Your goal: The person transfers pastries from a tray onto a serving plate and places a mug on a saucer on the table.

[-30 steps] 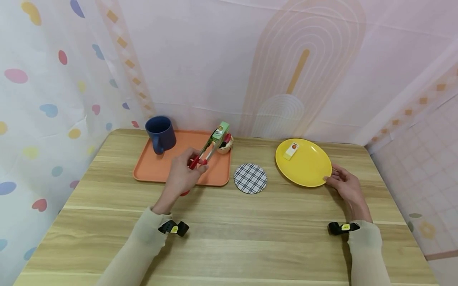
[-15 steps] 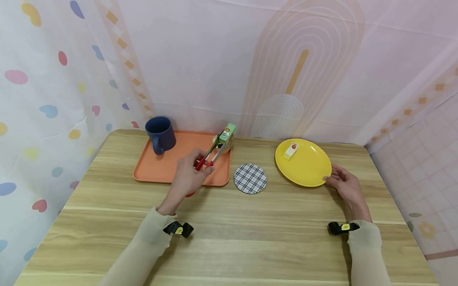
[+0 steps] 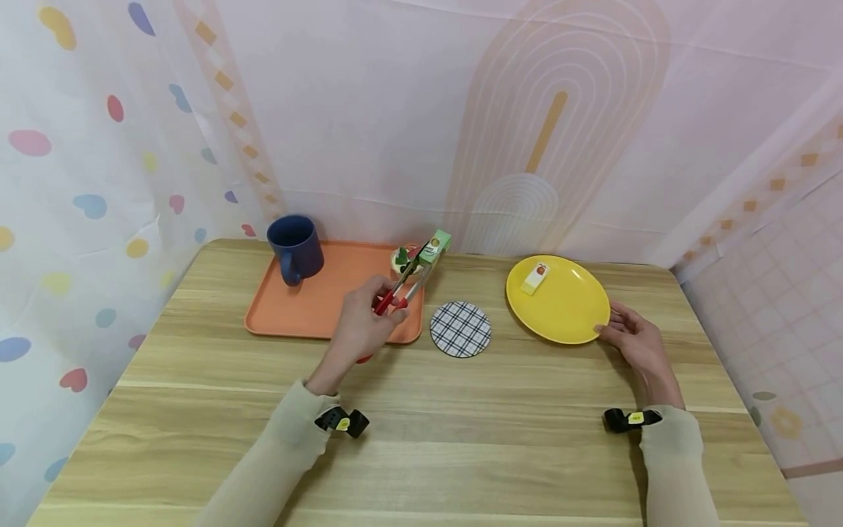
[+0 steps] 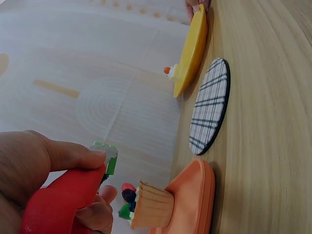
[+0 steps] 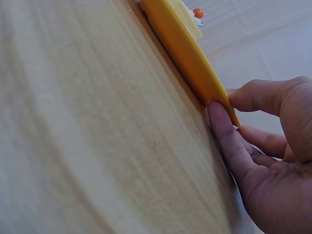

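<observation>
My left hand [image 3: 362,318] grips red-handled tongs [image 3: 385,301], whose metal arms hold a small green toy cake slice [image 3: 435,247] in the air by the orange tray's right edge. In the left wrist view, thumb and fingers wrap the red handle [image 4: 68,195]. Behind the tongs, a cupcake [image 3: 402,265] with berries on top stands on the tray [image 3: 283,311]. At the right, my right hand [image 3: 639,348] pinches the rim of a yellow plate [image 3: 569,307], thumb and fingers on either side of it. A yellow-and-white cake slice [image 3: 536,278] lies on that plate.
A dark blue mug [image 3: 296,249] stands at the tray's left back. Between tray and plate lies a round plaid coaster [image 3: 461,329]. Patterned cloth [image 3: 369,110] hangs behind the wooden table [image 3: 461,454].
My left hand has moved right with the tongs and the green cake slice, from over the cupcake to the tray's right edge. My right hand and the plate have stayed put.
</observation>
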`<state>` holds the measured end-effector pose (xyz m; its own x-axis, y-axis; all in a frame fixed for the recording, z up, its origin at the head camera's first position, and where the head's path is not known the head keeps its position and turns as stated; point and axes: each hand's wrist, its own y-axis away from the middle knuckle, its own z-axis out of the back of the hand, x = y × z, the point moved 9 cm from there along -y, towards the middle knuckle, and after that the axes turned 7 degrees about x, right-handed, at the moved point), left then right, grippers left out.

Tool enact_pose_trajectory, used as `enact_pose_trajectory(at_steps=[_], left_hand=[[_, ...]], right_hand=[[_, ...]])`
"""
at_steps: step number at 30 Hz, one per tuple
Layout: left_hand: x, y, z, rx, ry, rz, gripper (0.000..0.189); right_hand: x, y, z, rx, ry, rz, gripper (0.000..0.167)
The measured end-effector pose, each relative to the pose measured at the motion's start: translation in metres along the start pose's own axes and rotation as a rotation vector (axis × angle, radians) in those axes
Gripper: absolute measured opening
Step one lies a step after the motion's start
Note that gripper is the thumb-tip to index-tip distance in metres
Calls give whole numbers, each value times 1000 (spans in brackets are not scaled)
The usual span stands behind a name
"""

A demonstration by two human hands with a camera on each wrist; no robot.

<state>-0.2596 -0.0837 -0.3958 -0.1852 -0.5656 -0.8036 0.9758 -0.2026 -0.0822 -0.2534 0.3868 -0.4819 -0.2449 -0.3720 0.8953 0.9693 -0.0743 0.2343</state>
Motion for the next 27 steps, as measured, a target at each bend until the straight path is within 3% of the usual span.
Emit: enact_pose_trajectory(at_steps=[14, 27], left_hand=[[-12, -8, -19, 30, 32, -44, 35], [-24, -13, -44, 78, 45, -43, 30]], right_hand=[[1, 1, -1, -2, 17, -15, 75], [2, -2, -4, -1, 32, -14, 75]])
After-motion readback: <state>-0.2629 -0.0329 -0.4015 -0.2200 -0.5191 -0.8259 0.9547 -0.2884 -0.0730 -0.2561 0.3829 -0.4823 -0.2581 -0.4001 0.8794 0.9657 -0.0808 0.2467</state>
